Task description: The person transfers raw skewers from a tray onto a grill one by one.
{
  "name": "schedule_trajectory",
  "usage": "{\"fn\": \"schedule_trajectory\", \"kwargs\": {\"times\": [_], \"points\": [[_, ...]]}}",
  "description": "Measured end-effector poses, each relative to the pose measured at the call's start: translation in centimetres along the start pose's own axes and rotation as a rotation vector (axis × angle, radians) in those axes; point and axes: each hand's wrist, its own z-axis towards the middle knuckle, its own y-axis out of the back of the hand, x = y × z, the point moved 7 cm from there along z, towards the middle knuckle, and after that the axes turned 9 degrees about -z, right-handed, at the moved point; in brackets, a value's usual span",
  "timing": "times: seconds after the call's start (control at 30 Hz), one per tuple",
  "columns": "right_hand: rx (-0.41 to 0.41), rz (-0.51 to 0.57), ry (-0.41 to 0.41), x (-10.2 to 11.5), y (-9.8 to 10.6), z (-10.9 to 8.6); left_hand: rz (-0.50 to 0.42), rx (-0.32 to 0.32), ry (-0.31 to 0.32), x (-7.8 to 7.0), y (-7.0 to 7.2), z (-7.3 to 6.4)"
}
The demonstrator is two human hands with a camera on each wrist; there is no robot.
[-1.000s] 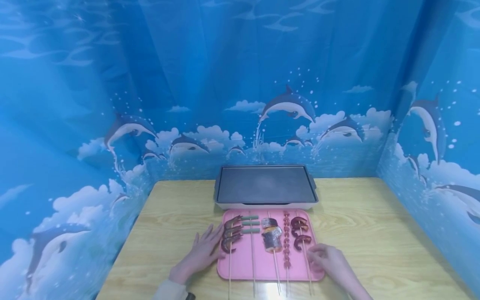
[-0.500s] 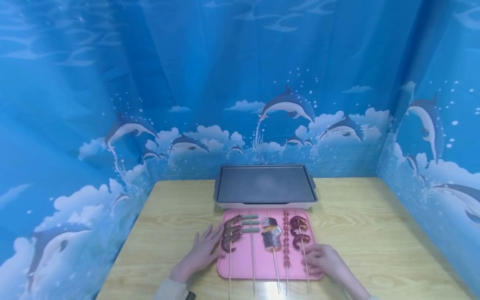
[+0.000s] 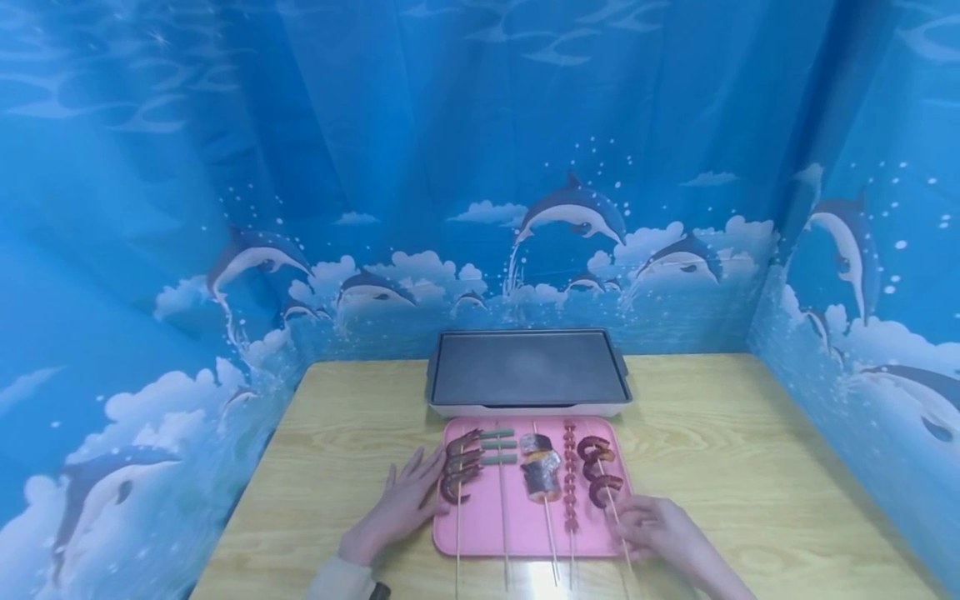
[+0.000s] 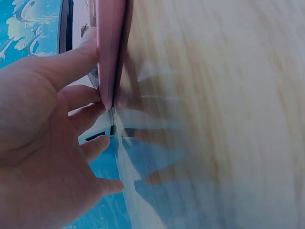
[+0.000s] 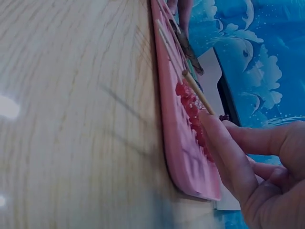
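My right hand (image 3: 660, 529) pinches the stick of the rightmost skewer, threaded with dark red curled pieces like octopus tentacles (image 3: 606, 487). In the right wrist view the stick's blunt end (image 5: 196, 90) pokes out past thumb and fingers. This skewer lies slanted over the right side of a pink tray (image 3: 480, 533). At the tray's left edge my left hand (image 3: 401, 504) rests with fingers spread, beside a shrimp skewer (image 3: 461, 475). The left wrist view shows its fingertips (image 4: 97, 145) along the tray's side.
Between the hands lie skewers of green stalks (image 3: 498, 446), silvery fish chunks (image 3: 542, 475) and small red pieces (image 3: 570, 483), sticks overhanging the tray's near edge. A dark flat griddle (image 3: 531, 367) stands right behind the tray. Blue dolphin curtains (image 3: 480, 167) enclose the wooden table (image 3: 750, 467).
My right hand reaches in over the tray, takes hold of the rightmost skewer's stick and swings its near end to the right. The left hand stays in place.
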Motion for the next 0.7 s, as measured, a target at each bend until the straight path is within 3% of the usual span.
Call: {"fn": "schedule_trajectory", "kwargs": {"times": [0.37,0.5,0.7], "points": [[-0.039,-0.075,0.033,3.1,1.4,0.2,-0.002,0.008,0.032,0.1,0.1,0.1],[-0.047,-0.108,0.065,4.5,2.4,1.5,-0.011,0.008,0.028,0.0,0.0,0.0],[-0.083,-0.111,0.041,6.1,4.2,4.4,-0.012,0.01,0.026,-0.1,0.0,-0.1]]}}
